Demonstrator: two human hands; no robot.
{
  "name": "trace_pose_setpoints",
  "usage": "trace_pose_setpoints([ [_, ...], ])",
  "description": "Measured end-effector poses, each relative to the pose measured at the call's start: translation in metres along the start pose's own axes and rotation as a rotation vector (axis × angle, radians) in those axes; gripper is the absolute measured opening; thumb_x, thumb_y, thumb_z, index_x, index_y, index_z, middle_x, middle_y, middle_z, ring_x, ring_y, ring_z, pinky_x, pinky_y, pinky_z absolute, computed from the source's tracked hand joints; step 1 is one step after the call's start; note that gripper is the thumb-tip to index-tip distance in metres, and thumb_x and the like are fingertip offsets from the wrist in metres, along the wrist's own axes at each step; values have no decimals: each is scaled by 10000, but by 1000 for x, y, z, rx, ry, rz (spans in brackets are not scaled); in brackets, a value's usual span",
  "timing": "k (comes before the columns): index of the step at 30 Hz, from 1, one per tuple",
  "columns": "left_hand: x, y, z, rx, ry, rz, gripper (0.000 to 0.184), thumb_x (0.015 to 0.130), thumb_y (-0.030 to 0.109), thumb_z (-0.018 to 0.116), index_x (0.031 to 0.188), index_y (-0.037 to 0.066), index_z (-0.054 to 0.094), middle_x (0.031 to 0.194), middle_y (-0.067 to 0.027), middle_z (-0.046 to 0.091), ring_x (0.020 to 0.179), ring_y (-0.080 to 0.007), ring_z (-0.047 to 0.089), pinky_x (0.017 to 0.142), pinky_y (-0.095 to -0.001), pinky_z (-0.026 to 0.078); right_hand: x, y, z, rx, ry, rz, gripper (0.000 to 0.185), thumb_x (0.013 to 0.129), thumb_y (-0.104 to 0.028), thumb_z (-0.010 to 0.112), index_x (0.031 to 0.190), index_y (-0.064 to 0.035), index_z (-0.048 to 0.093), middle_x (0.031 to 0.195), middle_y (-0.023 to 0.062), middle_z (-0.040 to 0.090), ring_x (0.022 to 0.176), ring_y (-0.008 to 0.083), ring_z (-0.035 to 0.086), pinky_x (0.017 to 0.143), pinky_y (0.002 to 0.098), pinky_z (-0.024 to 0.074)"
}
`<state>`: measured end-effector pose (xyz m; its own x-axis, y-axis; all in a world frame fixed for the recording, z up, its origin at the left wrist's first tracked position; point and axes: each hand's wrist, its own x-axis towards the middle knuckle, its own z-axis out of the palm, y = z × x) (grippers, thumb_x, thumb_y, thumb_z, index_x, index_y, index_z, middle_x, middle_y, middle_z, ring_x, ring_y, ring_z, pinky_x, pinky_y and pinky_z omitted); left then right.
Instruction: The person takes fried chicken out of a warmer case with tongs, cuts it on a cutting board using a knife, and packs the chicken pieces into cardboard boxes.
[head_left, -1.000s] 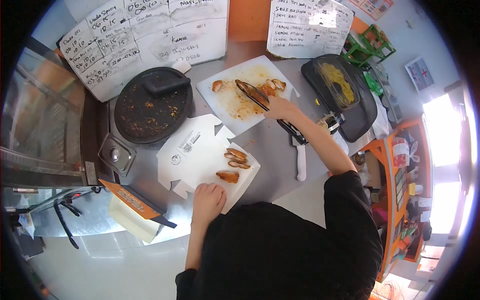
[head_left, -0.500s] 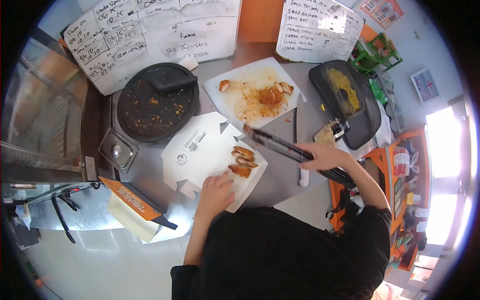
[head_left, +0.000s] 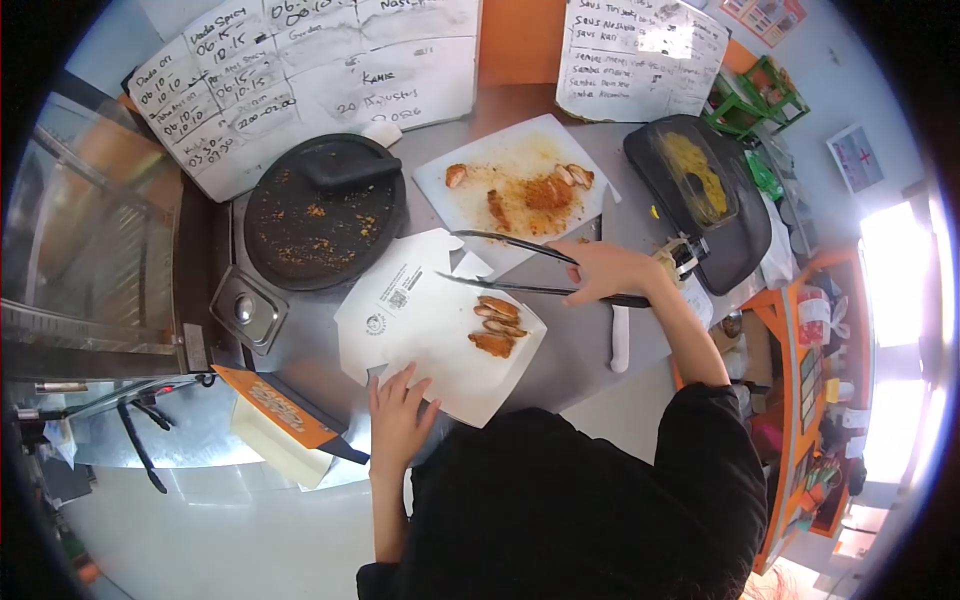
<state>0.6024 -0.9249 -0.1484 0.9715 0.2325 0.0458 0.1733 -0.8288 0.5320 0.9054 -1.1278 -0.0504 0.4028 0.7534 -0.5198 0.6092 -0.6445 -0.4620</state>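
As right hand (head_left: 612, 272) grips long black tongs (head_left: 515, 242), tips apart over open white cardboard box (head_left: 430, 330), left hand (head_left: 400, 415) spreads at box's edge, perhaps steadying it.

The open box (head_left: 425, 345) lies at the front of the counter (head_left: 590, 325) with chicken pieces (head_left: 496, 327) on its right part, the left hand (head_left: 400, 412) at its near left edge, and the tongs (head_left: 515, 243), in the right hand (head_left: 612, 271), reaching over its far right side. Behind it is the cutting board (head_left: 530, 140) bearing more chicken (head_left: 548, 193), with the round dish (head_left: 290, 235) to the board's left and the tray (head_left: 735, 260), holding a container (head_left: 700, 180), to its right. A knife (head_left: 620, 345) lies right of the box, a metal lid (head_left: 248, 308) left of it.
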Motion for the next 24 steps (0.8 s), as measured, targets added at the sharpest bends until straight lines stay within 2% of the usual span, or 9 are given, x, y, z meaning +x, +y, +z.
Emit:
trace_pose_setpoints([
  [1, -1, -2, 0, -7, 7, -16, 313, 769, 242, 604, 1040, 90, 572, 1224, -96, 456, 1117, -269, 424, 1008, -504, 209, -2, -2, -6, 46, -26, 11, 846, 601, -325, 676, 1308, -48, 303, 754, 87, 543, 689, 213, 545, 619, 334, 433],
  [4, 2, -2, 5, -24, -2, -52, 309, 769, 233, 603, 1043, 92, 571, 1231, -96, 450, 1128, -271, 415, 1010, -509, 201, -8, -1, -27, -48, 156, 211, 814, 608, -317, 673, 1297, -60, 323, 741, 96, 539, 672, 207, 547, 609, 330, 437],
  [7, 9, 4, 9, -28, 16, -19, 310, 769, 227, 601, 1048, 95, 569, 1239, -97, 442, 1136, -273, 407, 1011, -513, 196, 7, 41, -25, -88, 249, 230, 780, 611, -321, 670, 1267, -48, 348, 783, 139, 571, 711, 254, 578, 629, 364, 453],
  [10, 13, 7, 16, 8, 3, -7, 314, 770, 223, 598, 1055, 96, 567, 1244, -98, 437, 1134, -278, 407, 1012, -513, 195, 24, 52, 13, -380, 201, 221, 700, 644, -296, 640, 1238, -46, 369, 855, 182, 595, 785, 313, 590, 664, 409, 459],
  [13, 10, 5, 17, 0, 17, -7, 314, 770, 223, 597, 1058, 101, 567, 1249, -98, 431, 1135, -279, 407, 1014, -513, 194, 41, 60, 42, -220, 259, 221, 608, 686, -264, 597, 1216, -52, 389, 910, 216, 589, 833, 349, 579, 689, 436, 455],
  [16, 4, 3, 15, 3, -8, -84, 313, 766, 221, 600, 1056, 107, 570, 1247, -98, 434, 1130, -277, 411, 1014, -513, 194, 54, 76, 51, -70, 299, 114, 540, 723, -250, 566, 1198, -52, 402, 870, 217, 589, 815, 335, 587, 690, 424, 460],
  [19, 2, 1, 16, -11, -19, -88, 316, 761, 217, 604, 1056, 110, 570, 1240, -99, 439, 1123, -276, 415, 1013, -517, 193, 68, 34, 26, 359, 311, 113, 504, 738, -270, 556, 1177, -63, 419, 870, 218, 591, 813, 319, 593, 700, 421, 460],
  [21, 5, 3, 14, -20, -7, -64, 314, 761, 213, 606, 1055, 109, 571, 1234, -100, 442, 1120, -276, 417, 1013, -522, 192, 100, 22, 23, 351, 319, 235, 555, 719, -300, 576, 1164, -16, 407, 876, 222, 593, 821, 321, 595, 716, 415, 464],
  [24, 7, 5, 8, 2, 6, -48, 306, 762, 210, 608, 1049, 107, 574, 1230, -101, 444, 1115, -275, 421, 1010, -529, 194, 133, 6, 32, 172, 385, 324, 651, 684, -339, 612, 1154, 46, 379, 891, 248, 587, 836, 348, 589, 735, 418, 468],
])
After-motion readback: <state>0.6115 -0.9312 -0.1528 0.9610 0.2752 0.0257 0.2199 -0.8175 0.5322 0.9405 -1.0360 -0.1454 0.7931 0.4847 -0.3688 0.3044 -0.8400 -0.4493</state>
